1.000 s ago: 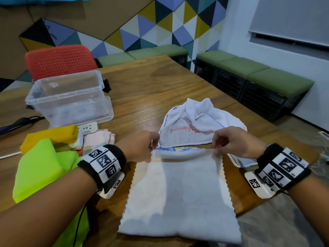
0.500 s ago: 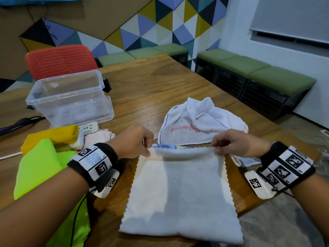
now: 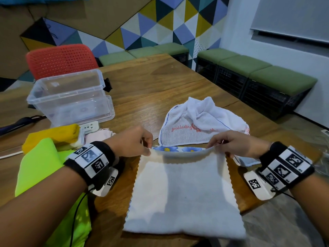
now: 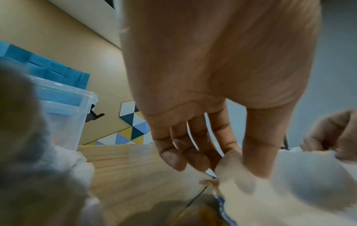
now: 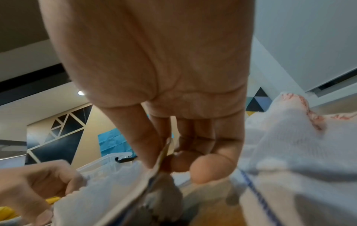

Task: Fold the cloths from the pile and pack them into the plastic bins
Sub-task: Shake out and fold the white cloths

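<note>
**Second Fold Getting Under Way at the Table**

At the wooden table (image 3: 142, 82), seen from the head camera, the left hand (image 3: 131, 142) and right hand (image 3: 236, 144) are each pinching a far corner of the cream cloth (image 3: 183, 193) and drawing that edge toward the person; a second ago it was lying farther out, so a fold looks to be beginning. A crumpled white towel (image 3: 201, 122) is waiting just beyond, and the clear plastic bin (image 3: 67, 97) is sitting well off to the left, holding no cloth that can be seen.

From the left wrist, thumb and fingers (image 4: 193, 152) are gripping the cloth's corner (its blue-printed underside is peeking out).

From the right wrist, fingertips (image 5: 146, 146) are clamping the opposite corner.
</note>
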`<move>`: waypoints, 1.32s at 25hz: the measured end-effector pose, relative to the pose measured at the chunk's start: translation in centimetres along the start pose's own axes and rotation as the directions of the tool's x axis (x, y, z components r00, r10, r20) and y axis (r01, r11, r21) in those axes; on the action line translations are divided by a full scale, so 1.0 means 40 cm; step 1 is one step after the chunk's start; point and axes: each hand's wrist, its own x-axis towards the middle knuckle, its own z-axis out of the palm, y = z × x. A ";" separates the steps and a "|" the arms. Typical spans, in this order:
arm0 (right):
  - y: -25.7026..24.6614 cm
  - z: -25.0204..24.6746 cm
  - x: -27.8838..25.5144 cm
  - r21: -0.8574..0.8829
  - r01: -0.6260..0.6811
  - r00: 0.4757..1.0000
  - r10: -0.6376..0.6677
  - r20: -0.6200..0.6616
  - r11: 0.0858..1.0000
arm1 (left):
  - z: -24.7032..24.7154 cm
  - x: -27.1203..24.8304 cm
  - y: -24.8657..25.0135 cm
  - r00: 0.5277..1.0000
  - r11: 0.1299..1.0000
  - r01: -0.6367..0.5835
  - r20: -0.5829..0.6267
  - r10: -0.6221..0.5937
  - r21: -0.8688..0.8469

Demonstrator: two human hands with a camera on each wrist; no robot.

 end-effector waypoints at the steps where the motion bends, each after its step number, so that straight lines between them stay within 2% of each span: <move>1: 0.003 -0.004 0.003 -0.001 -0.021 0.999 0.020 -0.043 1.000 | 0.001 0.004 -0.003 1.000 1.000 0.015 -0.008 -0.015 -0.007; 4: 0.008 -0.012 0.010 -0.013 -0.069 0.995 0.068 -0.067 0.998 | 0.007 0.021 -0.010 0.997 0.997 0.059 -0.040 -0.061 -0.044; 7: 0.002 -0.008 0.018 -0.081 -0.105 0.990 0.097 -0.099 0.991 | 0.024 0.039 -0.017 0.990 0.992 0.128 -0.055 -0.127 0.015; 9: -0.007 -0.002 0.022 -0.156 -0.129 0.987 0.111 -0.116 0.979 | 0.030 0.045 -0.018 0.988 0.988 0.149 -0.049 -0.146 0.048; 12: -0.020 0.007 0.022 -0.309 -0.126 0.992 0.112 -0.064 0.943 | 0.031 0.046 -0.011 0.989 0.988 0.147 -0.014 -0.147 0.035; 16: -0.038 0.027 0.039 -0.343 -0.083 0.997 0.075 -0.035 0.936 | 0.023 0.043 0.005 0.967 0.968 0.241 0.073 -0.246 0.067; 18: -0.043 0.040 0.052 -0.346 -0.044 0.996 0.013 -0.093 0.937 | 0.020 0.033 0.005 0.946 0.947 0.299 0.098 -0.310 0.114; 20: -0.054 0.050 0.056 -0.341 -0.009 0.981 -0.059 -0.187 0.940 | 0.008 0.008 0.006 0.934 0.920 0.343 0.037 -0.355 0.190; 22: -0.073 0.047 0.038 -0.344 0.024 0.955 -0.123 -0.269 0.939 | 0.003 -0.026 0.012 0.946 0.909 0.324 -0.119 -0.303 0.263; 23: -0.089 0.047 0.018 -0.338 0.057 0.943 -0.162 -0.290 0.939 | 0.005 -0.053 0.027 0.954 0.931 0.277 -0.184 -0.237 0.237; 25: -0.119 0.056 -0.042 -0.322 0.120 0.947 -0.206 -0.246 0.939 | 0.030 -0.110 0.080 0.971 0.992 0.093 -0.230 -0.070 0.091; 26: -0.133 0.071 -0.079 -0.342 0.140 0.966 -0.203 -0.157 0.929 | 0.053 -0.146 0.115 0.984 1.000 -0.003 -0.179 0.007 0.026; 27: -0.142 0.095 -0.115 -0.393 0.156 0.982 -0.184 -0.036 0.906 | 0.084 -0.182 0.149 0.995 0.998 -0.067 -0.074 0.066 -0.005; 28: -0.146 0.123 -0.150 -0.470 0.172 0.985 -0.147 0.090 0.866 | 0.119 -0.215 0.178 0.994 0.996 -0.085 0.068 0.085 0.003; 29: -0.141 0.150 -0.176 -0.545 0.191 0.978 -0.109 0.178 0.816 | 0.152 -0.239 0.194 0.977 0.996 -0.064 0.207 0.050 0.058; 30: -0.132 0.175 -0.196 -0.603 0.206 0.972 -0.090 0.217 0.771 | 0.178 -0.258 0.202 0.955 0.990 -0.036 0.296 -0.007 0.137; 31: -0.124 0.191 -0.207 -0.637 0.217 0.971 -0.095 0.221 0.740 | 0.191 -0.267 0.200 0.943 0.979 -0.020 0.329 -0.050 0.205; 33: -0.097 0.208 -0.215 -0.639 0.220 0.972 -0.113 0.205 0.737 | 0.199 -0.270 0.188 0.938 0.973 0.001 0.338 -0.080 0.230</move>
